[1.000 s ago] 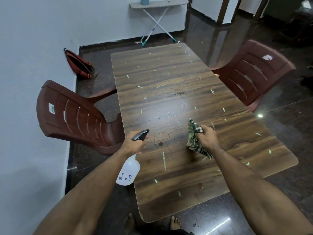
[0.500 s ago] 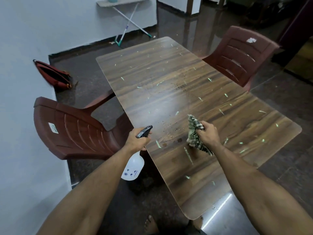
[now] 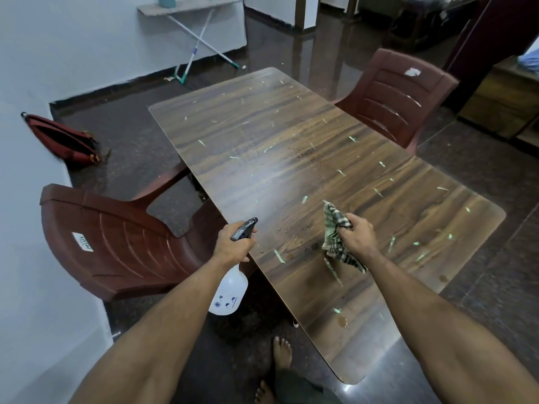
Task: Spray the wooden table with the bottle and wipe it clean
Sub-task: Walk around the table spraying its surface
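The left hand [image 3: 234,246] gripped the white plastic spray bottle [image 3: 229,293] at the brown wood-grain tabletop's [image 3: 291,126] left edge (spraying stage, seemingly); the right hand [image 3: 357,237] clutched a checked cloth [image 3: 335,240] over it, wiping presumably next.

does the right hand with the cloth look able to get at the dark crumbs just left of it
Probably yes. The right hand holds the cloth over the table, the crumbs lie close beside it, and nothing stands between them. The left hand with the bottle stays off the table's edge.

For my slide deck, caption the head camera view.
Left hand aims spray bottle over littered wooden table; right hand grips checked cloth.
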